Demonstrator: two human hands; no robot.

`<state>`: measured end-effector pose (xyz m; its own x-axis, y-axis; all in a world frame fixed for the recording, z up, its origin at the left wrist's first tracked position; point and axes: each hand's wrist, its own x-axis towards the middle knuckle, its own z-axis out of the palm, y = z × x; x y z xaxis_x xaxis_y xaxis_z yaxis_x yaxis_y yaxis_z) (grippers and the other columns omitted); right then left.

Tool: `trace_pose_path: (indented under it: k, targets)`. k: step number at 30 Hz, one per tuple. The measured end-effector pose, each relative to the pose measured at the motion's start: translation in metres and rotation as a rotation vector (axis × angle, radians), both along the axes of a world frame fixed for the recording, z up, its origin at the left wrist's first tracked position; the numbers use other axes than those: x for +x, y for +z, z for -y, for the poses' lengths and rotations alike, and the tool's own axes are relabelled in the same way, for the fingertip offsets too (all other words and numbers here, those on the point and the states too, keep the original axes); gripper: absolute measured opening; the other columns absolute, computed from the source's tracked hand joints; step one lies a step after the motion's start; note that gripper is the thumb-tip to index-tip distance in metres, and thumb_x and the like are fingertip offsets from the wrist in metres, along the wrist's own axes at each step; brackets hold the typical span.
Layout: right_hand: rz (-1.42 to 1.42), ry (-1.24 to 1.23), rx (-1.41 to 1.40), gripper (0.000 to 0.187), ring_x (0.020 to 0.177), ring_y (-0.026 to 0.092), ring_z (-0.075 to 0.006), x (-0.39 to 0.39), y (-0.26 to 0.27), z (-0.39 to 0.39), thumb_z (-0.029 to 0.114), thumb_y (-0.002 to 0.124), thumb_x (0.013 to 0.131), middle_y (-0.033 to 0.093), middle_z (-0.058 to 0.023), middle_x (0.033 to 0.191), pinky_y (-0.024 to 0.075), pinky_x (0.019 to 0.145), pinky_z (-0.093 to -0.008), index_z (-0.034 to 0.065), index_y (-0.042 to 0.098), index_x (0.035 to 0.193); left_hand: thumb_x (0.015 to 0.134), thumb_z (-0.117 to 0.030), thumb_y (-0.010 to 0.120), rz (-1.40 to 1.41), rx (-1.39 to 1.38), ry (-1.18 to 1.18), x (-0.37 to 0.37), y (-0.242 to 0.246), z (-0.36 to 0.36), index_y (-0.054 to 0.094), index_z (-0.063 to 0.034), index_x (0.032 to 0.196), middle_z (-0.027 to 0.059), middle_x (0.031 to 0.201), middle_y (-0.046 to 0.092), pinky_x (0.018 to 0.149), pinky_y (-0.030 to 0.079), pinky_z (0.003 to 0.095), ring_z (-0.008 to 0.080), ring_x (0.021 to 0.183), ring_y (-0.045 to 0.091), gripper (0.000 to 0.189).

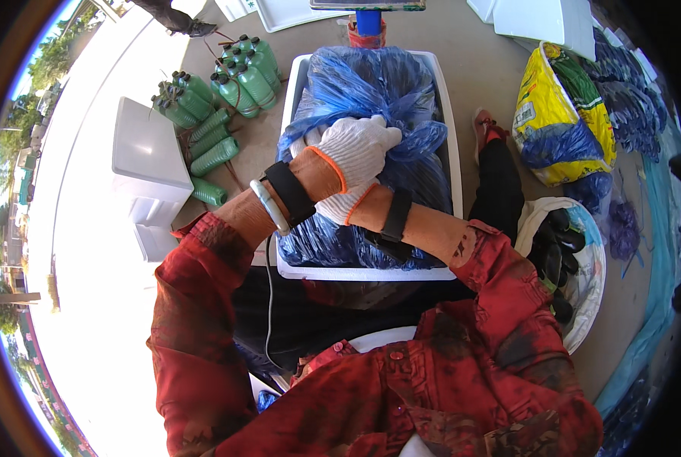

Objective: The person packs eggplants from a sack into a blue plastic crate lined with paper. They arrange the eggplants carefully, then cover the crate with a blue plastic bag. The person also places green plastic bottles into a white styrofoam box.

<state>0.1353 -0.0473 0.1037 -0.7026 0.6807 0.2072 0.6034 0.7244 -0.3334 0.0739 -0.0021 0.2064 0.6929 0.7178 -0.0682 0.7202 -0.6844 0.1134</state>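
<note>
A white foam box stands before me, filled by a blue plastic bag with dark contents showing through. Its gathered, twisted film crosses the middle. My left hand, in a white knit glove with an orange cuff, lies on the gathered plastic, fingers bent around it. Below and partly under it, my right hand wears a matching glove; its fingers are mostly hidden, so its hold cannot be told. The wrists are close together, each with a black strap.
Tied green plastic bottles and a white foam box stand at the left. At the right are a yellow bag and a white sack of eggplants. A blue post rises beyond the box. Another person's shoe shows top left.
</note>
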Motion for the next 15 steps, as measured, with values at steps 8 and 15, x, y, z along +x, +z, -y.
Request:
trace_pose_path:
  k: [8, 15]
  targets:
    - [0.138, 0.403, -0.531, 0.036, 0.071, 0.071, -0.0247, 0.064, 0.165, 0.006, 0.04, 0.064, 0.088, 0.072, -0.0092, 0.072, 0.0566, 0.075, -0.0409, 0.0059, 0.077, 0.089, 0.085, -0.03, 0.066, 0.086, 0.232, -0.19, -0.012, -0.038, 0.01, 0.066, -0.0086, 0.112, 0.0167, 0.109, 0.063, 0.095, 0.046, 0.0436, 0.0328, 0.103, 0.062, 0.034]
    - [0.433, -0.178, 0.02, 0.044, 0.1, 0.071, -0.0315, 0.048, 0.133, -0.094, 0.041, 0.059, 0.092, 0.071, -0.0196, 0.112, 0.0571, 0.087, -0.0435, 0.0041, 0.071, 0.112, 0.082, -0.011, 0.062, -0.242, 0.32, 0.018, 0.011, -0.059, 0.025, 0.071, -0.0027, 0.111, 0.0194, 0.12, 0.062, 0.104, 0.044, 0.043, 0.0341, 0.124, 0.054, 0.031]
